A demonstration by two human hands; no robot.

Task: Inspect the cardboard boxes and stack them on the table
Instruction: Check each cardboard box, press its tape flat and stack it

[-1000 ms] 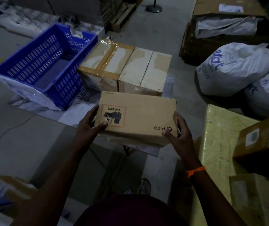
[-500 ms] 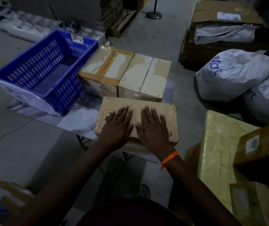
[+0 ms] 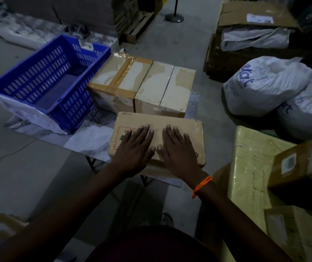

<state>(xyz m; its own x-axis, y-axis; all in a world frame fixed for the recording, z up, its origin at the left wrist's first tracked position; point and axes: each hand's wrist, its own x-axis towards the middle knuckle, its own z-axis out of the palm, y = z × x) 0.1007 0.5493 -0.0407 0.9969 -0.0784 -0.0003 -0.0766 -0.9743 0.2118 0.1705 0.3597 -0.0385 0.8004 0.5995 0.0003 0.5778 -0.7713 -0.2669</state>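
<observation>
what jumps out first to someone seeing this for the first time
The left hand and right hand lie flat on a brown cardboard box with a red-bordered label at centre. Behind it sit two tape-wrapped cardboard boxes side by side, with a blue slatted plastic crate to their left.

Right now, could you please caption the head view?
Left hand and right hand press flat on a cardboard box near a blue crate.
</observation>
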